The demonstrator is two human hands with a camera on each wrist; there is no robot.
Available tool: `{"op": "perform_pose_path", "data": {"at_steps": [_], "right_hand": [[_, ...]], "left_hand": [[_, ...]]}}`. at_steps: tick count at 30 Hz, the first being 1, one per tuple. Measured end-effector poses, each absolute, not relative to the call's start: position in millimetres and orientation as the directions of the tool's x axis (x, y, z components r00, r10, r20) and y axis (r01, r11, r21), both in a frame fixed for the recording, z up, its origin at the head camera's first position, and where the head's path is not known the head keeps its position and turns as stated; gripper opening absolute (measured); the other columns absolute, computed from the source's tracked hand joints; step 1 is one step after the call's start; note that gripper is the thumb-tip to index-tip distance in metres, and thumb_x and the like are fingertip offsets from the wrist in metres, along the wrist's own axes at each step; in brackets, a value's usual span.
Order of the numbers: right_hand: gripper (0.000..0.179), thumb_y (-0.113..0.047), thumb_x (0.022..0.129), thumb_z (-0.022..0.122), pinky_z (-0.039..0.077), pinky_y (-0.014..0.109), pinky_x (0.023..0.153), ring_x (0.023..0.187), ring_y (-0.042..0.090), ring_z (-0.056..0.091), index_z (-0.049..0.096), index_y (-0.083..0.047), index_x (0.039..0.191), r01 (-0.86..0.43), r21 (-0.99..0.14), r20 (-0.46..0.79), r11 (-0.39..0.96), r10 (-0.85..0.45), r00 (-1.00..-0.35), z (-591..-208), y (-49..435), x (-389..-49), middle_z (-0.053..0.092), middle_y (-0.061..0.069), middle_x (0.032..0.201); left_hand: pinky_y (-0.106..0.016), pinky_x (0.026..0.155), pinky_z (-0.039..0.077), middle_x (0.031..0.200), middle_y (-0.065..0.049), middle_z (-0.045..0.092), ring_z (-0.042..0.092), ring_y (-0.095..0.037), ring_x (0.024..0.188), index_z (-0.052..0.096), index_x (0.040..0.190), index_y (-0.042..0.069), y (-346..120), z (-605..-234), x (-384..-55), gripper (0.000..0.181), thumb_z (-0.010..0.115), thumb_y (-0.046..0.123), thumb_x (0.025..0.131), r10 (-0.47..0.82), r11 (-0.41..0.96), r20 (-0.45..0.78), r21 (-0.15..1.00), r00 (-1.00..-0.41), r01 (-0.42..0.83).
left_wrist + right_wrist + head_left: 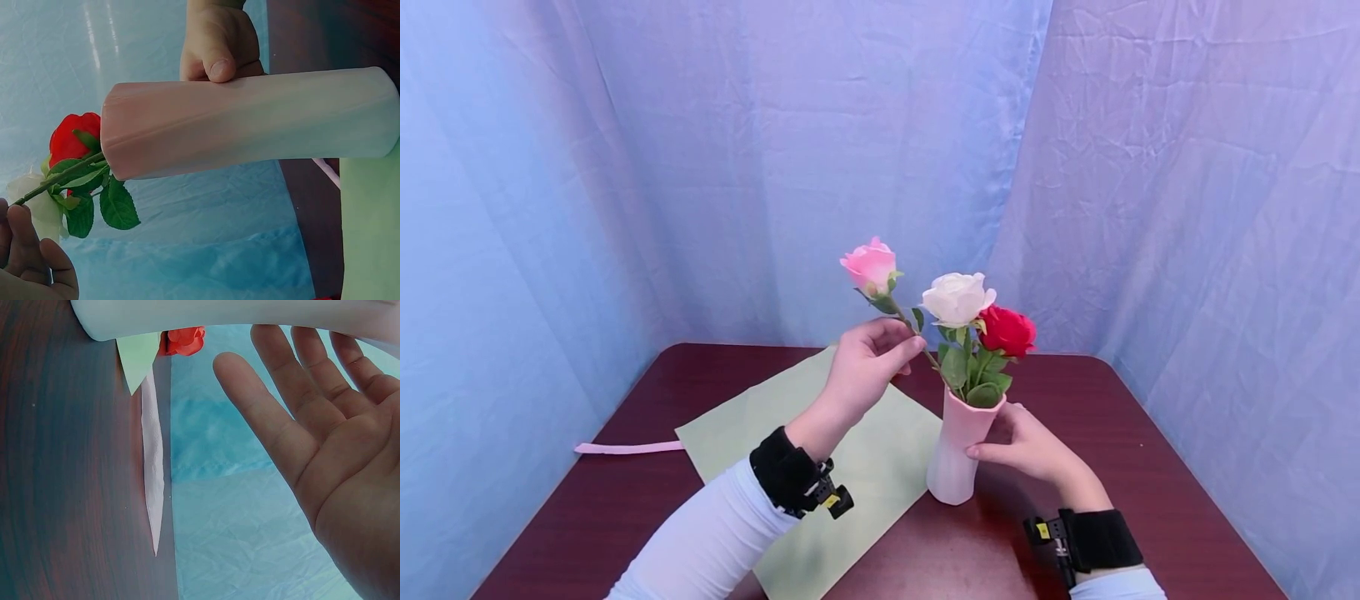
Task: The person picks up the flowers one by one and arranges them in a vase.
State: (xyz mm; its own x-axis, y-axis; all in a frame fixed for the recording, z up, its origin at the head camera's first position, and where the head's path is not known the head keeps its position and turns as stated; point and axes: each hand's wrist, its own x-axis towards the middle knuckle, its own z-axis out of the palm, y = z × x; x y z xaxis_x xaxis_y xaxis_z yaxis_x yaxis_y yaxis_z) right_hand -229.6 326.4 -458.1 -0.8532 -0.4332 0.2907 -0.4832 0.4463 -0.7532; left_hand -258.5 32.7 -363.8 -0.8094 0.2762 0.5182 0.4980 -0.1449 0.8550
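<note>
My left hand (868, 362) pinches the thin green stem of a pink rose (871, 267), which leans up and to the left. The lower stem runs into the mouth of a tall pink-to-white vase (953, 450). A white rose (958, 298) and a red rose (1007, 331) stand in the vase among green leaves. At the vase's right side, my right hand (1037, 446) holds it upright, thumb in front and fingers behind. In the right wrist view, the fingertips of my right hand (337, 437) touch the vase wall (206, 315).
A pale green sheet of paper (880, 467) lies on the dark red-brown table (1090, 433), left of the vase. A pink ribbon-like strip (628, 448) sticks out from its left side. Another red flower (186, 340) shows beyond the vase in the right wrist view. Curtains surround the table.
</note>
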Motion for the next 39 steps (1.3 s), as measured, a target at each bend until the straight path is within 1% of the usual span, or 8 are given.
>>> {"op": "perform_pose_path", "data": {"at_steps": [5,9,14,18,21,25,32,39], "right_hand": [[0.062,-0.017,0.086,0.083,0.053,0.035,0.095,0.115,0.020,0.066,0.056,-0.016,0.142,-0.486,-0.756,0.291,0.438,-0.439,-0.850,-458,327,-230,0.067,0.000,0.130],[0.061,-0.017,0.087,0.083,0.053,0.036,0.095,0.115,0.020,0.066,0.056,-0.017,0.142,-0.497,-0.750,0.299,0.437,-0.447,-0.843,-458,326,-230,0.067,0.000,0.130],[0.062,-0.017,0.087,0.083,0.053,0.036,0.094,0.116,0.019,0.066,0.055,-0.015,0.143,-0.509,-0.741,0.308,0.438,-0.452,-0.837,-457,326,-230,0.066,0.002,0.131],[0.064,-0.017,0.087,0.083,0.053,0.036,0.095,0.116,0.019,0.066,0.055,-0.017,0.144,-0.503,-0.742,0.302,0.443,-0.449,-0.841,-458,327,-230,0.066,0.000,0.131],[0.064,-0.019,0.086,0.084,0.053,0.036,0.095,0.116,0.019,0.065,0.055,-0.020,0.143,-0.495,-0.739,0.297,0.457,-0.439,-0.848,-459,327,-230,0.066,-0.003,0.131],[0.063,-0.019,0.086,0.084,0.053,0.036,0.095,0.116,0.018,0.065,0.056,-0.020,0.143,-0.497,-0.734,0.300,0.463,-0.435,-0.849,-459,327,-230,0.067,-0.003,0.130],[0.062,-0.019,0.086,0.084,0.053,0.036,0.095,0.114,0.019,0.066,0.056,-0.018,0.142,-0.501,-0.734,0.303,0.458,-0.440,-0.845,-457,326,-229,0.068,-0.002,0.127],[0.061,-0.019,0.086,0.084,0.054,0.035,0.094,0.112,0.019,0.067,0.056,-0.017,0.141,-0.509,-0.725,0.308,0.465,-0.442,-0.842,-459,326,-230,0.069,-0.002,0.125]], "left_hand": [[-0.035,0.066,0.057,0.085,-0.006,0.073,0.066,-0.028,0.068,0.073,0.101,0.005,35,-364,-260,0.015,0.075,0.017,0.093,0.287,-0.105,0.541,0.838,-0.791,0.535],[-0.036,0.065,0.056,0.083,-0.006,0.072,0.066,-0.030,0.068,0.073,0.100,0.005,37,-363,-260,0.015,0.075,0.018,0.093,0.301,-0.095,0.560,0.823,-0.772,0.560],[-0.042,0.065,0.057,0.082,-0.006,0.070,0.066,-0.032,0.069,0.072,0.099,0.004,42,-365,-261,0.013,0.074,0.015,0.093,0.326,-0.093,0.569,0.814,-0.755,0.573],[-0.038,0.064,0.057,0.084,-0.005,0.070,0.066,-0.030,0.070,0.072,0.098,0.004,45,-367,-261,0.010,0.073,0.013,0.093,0.348,-0.070,0.569,0.808,-0.745,0.585],[-0.035,0.064,0.057,0.085,-0.004,0.071,0.067,-0.024,0.069,0.072,0.099,0.004,46,-368,-259,0.011,0.073,0.012,0.093,0.362,-0.054,0.563,0.808,-0.743,0.586],[-0.034,0.064,0.058,0.085,-0.003,0.071,0.066,-0.017,0.069,0.072,0.099,0.005,48,-367,-257,0.012,0.074,0.014,0.093,0.379,-0.029,0.556,0.806,-0.740,0.591],[-0.030,0.061,0.055,0.084,0.007,0.072,0.066,-0.011,0.074,0.074,0.097,0.013,51,-368,-254,0.011,0.075,0.024,0.092,0.395,0.094,0.550,0.772,-0.736,0.628],[-0.029,0.063,0.054,0.085,0.004,0.071,0.066,-0.011,0.075,0.073,0.097,0.010,56,-368,-254,0.008,0.074,0.018,0.093,0.431,0.059,0.551,0.773,-0.715,0.631]]}}
